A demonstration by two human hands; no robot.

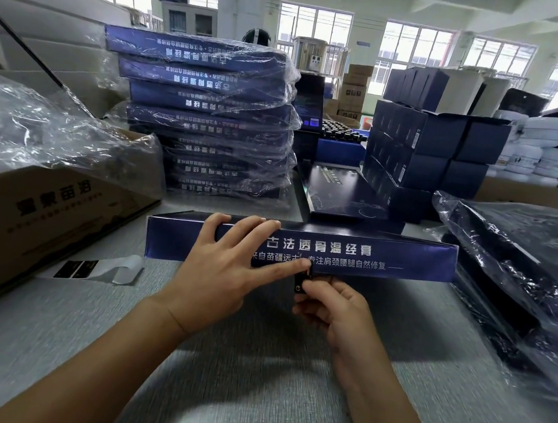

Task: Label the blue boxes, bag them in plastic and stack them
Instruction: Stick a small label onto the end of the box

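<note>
Blue box (352,255) lies flat on bench (254,364), near edge facing the worker. Left hand (227,264) spread flat steadies it; right hand (329,306) pinches small dark label (302,281) against its lower edge. Bagged stack (208,117) waits behind.

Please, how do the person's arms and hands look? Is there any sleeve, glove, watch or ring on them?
Both hands are bare: the left hand and the right hand have no gloves, and no ring shows on the visible fingers. The left forearm and the right forearm carry no sleeve, watch or bracelet up to the picture's edge.
</note>
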